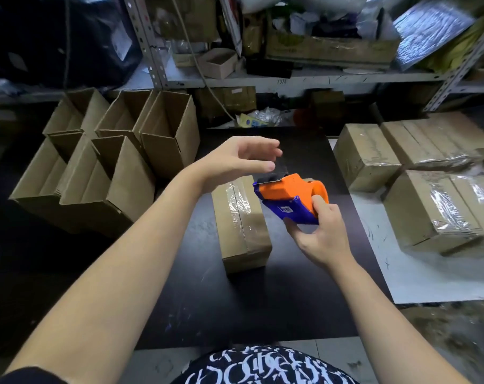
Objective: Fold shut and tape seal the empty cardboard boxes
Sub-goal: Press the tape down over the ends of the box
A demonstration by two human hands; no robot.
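Note:
A closed cardboard box lies on the black table in the middle, with clear tape along its top seam. Above its far end my right hand grips an orange and blue tape dispenser. A short strip of clear tape stands out from the dispenser's front. My left hand hovers just above and left of that strip, fingers relaxed and thumb near the tape; whether it touches the tape is unclear.
Several open empty cardboard boxes stand at the left of the table. Several sealed, taped boxes are stacked at the right on a white surface. A cluttered metal shelf runs along the back.

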